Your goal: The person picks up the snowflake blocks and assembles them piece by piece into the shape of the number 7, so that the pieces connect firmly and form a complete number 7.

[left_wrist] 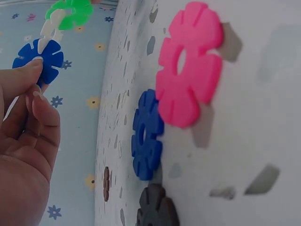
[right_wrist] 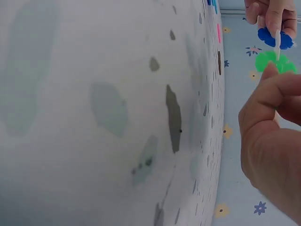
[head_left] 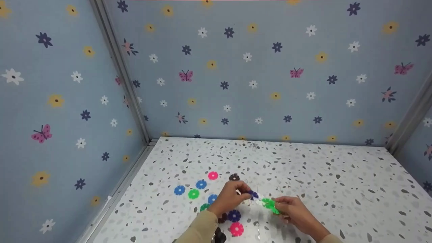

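- Dark-blue disc (head_left: 253, 194): clamped btwn thumb & fingers of L hand (head_left: 233, 197), held above bench (head_left: 310, 172).
- White disc (left_wrist: 52, 26): touches dark-blue disc on one side, green piece (head_left: 270, 205) on other; stands nr edge-on, so I can't tell slot depth.
- Green piece: R hand (head_left: 295, 211) clamps it btwn thumb & fingertips; single or double disc, I can't tell.
- Position: held row hangs toward near edge of bench, well apart from far edge; both hands close together.
- Loose discs, flat on bench, btwn hands & left edge: far pink disc (head_left: 213, 175), far brown disc (head_left: 234, 177), light-green disc (head_left: 193, 193), w/ leftmost blue disc (head_left: 179, 190) nearest left edge.
- Nr L forearm, toward near edge: loose dark-blue disc (head_left: 234, 216), near pink disc (head_left: 237, 229) just beside it.
- Back wall (head_left: 263, 77): blue, flower/butterfly print, along far edge.
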Tool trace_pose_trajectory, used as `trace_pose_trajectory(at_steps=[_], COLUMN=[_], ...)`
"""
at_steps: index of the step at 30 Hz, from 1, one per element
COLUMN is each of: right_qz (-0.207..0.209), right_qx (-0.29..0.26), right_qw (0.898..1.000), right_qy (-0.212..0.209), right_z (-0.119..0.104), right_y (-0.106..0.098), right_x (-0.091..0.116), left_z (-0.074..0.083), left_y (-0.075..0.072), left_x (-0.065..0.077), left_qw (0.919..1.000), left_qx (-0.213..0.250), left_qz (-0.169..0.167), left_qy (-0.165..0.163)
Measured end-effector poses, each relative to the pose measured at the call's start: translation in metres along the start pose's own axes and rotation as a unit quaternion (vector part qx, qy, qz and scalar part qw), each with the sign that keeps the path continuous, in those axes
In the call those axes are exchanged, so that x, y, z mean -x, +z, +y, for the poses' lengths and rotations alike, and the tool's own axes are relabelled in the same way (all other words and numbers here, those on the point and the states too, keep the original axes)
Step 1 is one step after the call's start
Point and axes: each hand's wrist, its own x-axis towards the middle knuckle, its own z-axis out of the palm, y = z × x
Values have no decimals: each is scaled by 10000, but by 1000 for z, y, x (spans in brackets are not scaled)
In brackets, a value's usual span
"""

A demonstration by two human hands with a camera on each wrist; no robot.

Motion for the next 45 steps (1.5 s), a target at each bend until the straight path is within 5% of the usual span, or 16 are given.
trace_pose_trajectory(at_steps=[5, 8, 16, 23, 30, 36, 40, 45], right_qz=[-1004, -1140, -583, -101, -37, 10, 229, 436], right_qx=[-46, -82, -418, -921, -1367, -1380, -1191, -897], right_qw=[9949, 9935, 9974, 9957, 9906, 9904, 9926, 9948], right_qy=[16, -13, -82, 41, -74, -89, -3, 191], right_z=[0, 0, 0, -1, -1, -1, 0, 1], right_y=[-4, -2, 2, -2, -4, -2, 1, 3], right_x=[2, 1, 1, -1, -3, -3, -4, -4], left_z=[2, 3, 1, -8, -8, -8, -7, -7], left_y=[-1, 0, -6, -22, -30, -36, -38, -38], left_x=[-7, -11, -5, 8, 21, 27, 28, 31], left_qw=[9998, 9991, 9983, 9910, 9628, 9444, 9421, 9509], left_qx=[-198, -354, -456, -1120, -1978, -2404, -2439, -2070], left_qz=[72, 216, 282, -343, -1291, -1765, -1832, -1813], left_qy=[5, 105, -210, -644, -1316, -1386, -1391, -1420])
